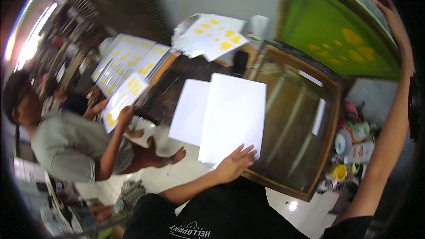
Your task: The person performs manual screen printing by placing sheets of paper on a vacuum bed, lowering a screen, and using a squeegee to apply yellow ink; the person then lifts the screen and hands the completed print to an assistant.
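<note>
My left hand (237, 163) lies with fingers outstretched on the near right corner of a stack of blank white paper (234, 110). Another white sheet pile (188, 110) shows from under its left side. At the upper right my raised right hand (384, 6) grips the upper edge of a screen-printing frame (354, 28), its fingers partly hidden and blurred. The frame stands tilted up, with green mesh and a yellow blotchy pattern. Below it is a wood-framed glass printing table (292, 124) bearing two white strips (319, 117).
A co-worker (75, 146) at the left holds a yellow-printed sheet (124, 102) beside rows of printed sheets (128, 55). More printed paper (214, 35) lies at the back, near a dark phone-like object (240, 62). Tubs, including a yellow one (340, 172), crowd the right side.
</note>
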Demonstrator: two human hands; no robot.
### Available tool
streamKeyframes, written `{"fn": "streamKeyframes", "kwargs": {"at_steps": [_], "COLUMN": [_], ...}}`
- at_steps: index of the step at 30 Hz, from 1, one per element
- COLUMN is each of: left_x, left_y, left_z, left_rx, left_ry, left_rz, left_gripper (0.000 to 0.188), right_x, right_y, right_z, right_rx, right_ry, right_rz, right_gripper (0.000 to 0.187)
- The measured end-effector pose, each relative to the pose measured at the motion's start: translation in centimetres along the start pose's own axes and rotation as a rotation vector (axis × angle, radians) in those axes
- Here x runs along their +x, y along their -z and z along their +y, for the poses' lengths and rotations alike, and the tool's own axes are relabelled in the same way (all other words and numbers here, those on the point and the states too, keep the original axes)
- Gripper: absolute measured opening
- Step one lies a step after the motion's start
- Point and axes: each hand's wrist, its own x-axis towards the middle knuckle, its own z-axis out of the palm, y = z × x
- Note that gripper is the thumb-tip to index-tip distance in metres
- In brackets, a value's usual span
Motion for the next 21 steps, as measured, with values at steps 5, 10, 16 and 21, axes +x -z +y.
{"fn": "streamKeyframes", "kwargs": {"at_steps": [5,10,16,21], "left_x": [3.9,16.3,28.9,34.4], "left_y": [-0.9,0.2,-6.3,-9.5], "left_z": [1.9,-6.0,-3.5,-2.9], "left_rx": [-0.203,0.601,0.433,0.506], "left_ry": [0.207,0.392,0.04,0.078], "left_rz": [0.019,-0.046,-0.31,-0.343], "left_gripper": [0.04,0.075,0.07,0.071], "right_x": [-4.6,-5.8,-5.4,-4.8], "right_y": [-0.7,1.0,2.4,1.5], "right_z": [-8.4,-8.2,-6.0,-5.8], "right_rx": [-0.012,-0.063,-0.024,-0.032], "right_ry": [-0.17,-0.169,-0.091,-0.027], "right_rz": [0.128,0.092,0.095,0.099], "right_gripper": [0.035,0.031,0.035,0.035]}}
